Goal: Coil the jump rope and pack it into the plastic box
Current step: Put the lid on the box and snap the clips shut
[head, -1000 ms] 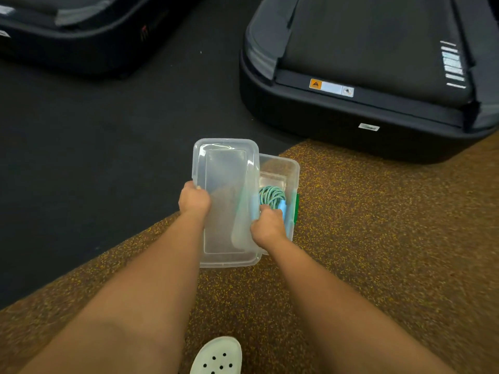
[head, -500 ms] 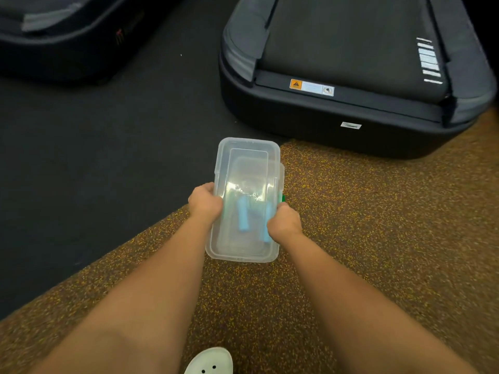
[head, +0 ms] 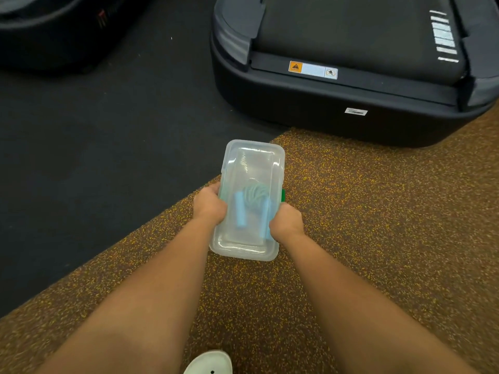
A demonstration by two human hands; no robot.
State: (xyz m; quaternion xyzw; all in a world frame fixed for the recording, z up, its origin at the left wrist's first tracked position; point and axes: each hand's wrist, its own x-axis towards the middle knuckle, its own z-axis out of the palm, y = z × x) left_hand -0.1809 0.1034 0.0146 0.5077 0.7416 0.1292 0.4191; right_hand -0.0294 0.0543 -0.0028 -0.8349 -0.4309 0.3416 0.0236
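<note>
A clear plastic box (head: 252,157) with its clear lid on top lies on the speckled brown floor mat. Through the lid I see the coiled pale green jump rope (head: 255,194) with two light blue handles. My left hand (head: 209,205) grips the box's left long side. My right hand (head: 286,222) grips its right long side, just below a green clip (head: 283,195). Both hands press on the lid's edges.
A black treadmill base (head: 337,103) stands close beyond the box at the upper right. Another dark machine (head: 54,31) sits at the upper left. Black flooring (head: 94,157) lies left of the brown mat (head: 378,225). A white shoe (head: 209,363) shows at the bottom edge.
The lid, held off to the left of the open box a second ago, now sits squarely over it. My right hand left the rope and moved to the box's right edge.
</note>
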